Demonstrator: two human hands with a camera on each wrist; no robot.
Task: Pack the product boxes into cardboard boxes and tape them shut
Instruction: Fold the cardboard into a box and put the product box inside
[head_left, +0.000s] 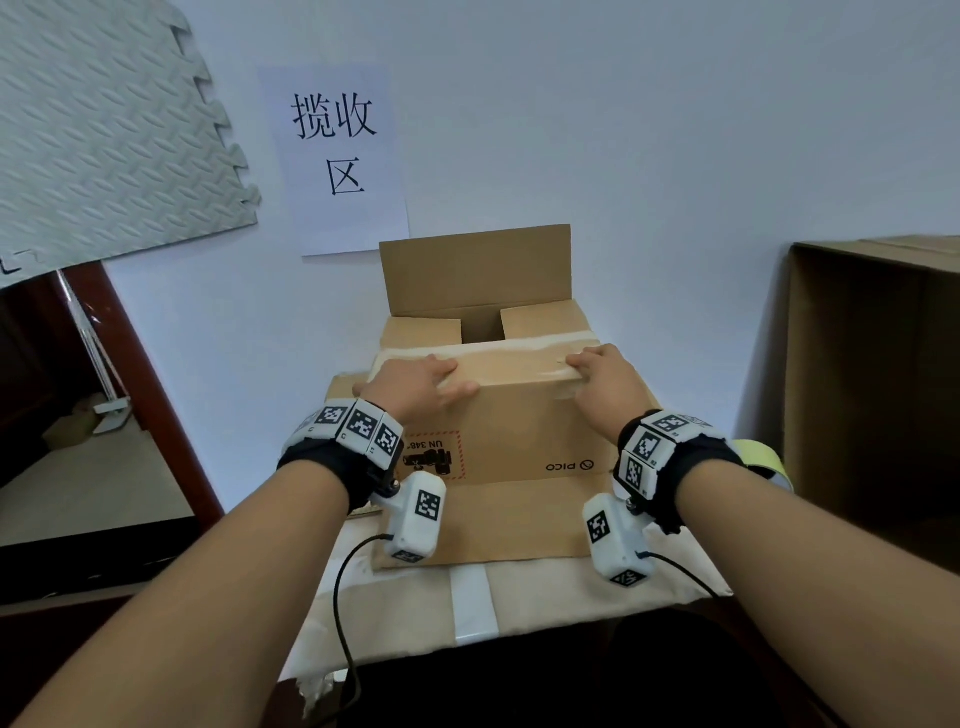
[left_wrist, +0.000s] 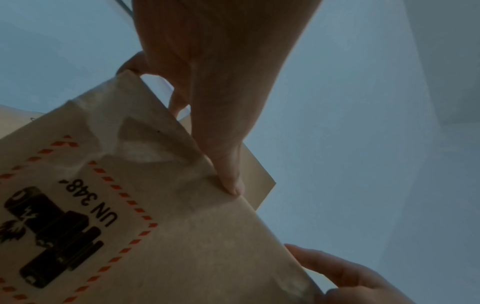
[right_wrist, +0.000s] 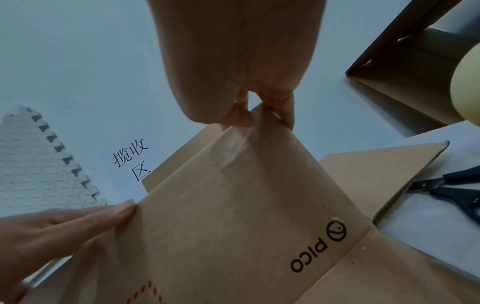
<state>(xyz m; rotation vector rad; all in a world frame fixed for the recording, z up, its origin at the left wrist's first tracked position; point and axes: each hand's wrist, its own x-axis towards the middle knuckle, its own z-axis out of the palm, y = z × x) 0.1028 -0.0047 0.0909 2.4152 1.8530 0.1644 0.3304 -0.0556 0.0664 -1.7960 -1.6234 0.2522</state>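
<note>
A brown cardboard box (head_left: 519, 431) printed with PICO and a battery label stands on the table in front of me. Its near top flap is folded down, the two side flaps lie inward, and the far flap (head_left: 475, 270) stands upright. Old clear tape (head_left: 519, 358) runs along the near flap. My left hand (head_left: 415, 379) lies flat on the flap's left end, thumb (left_wrist: 231, 185) on the front edge. My right hand (head_left: 602, 379) wraps the right top corner, thumb and fingers (right_wrist: 285, 117) on either side of it. What is inside the box is hidden.
A yellow tape roll (head_left: 763, 457) lies right of the box, with black scissors (right_wrist: 454, 191) beside it. A large open carton (head_left: 872, 374) stands at the far right. The wall with a paper sign (head_left: 335, 156) is close behind, and a foam mat (head_left: 104, 130) hangs at the left.
</note>
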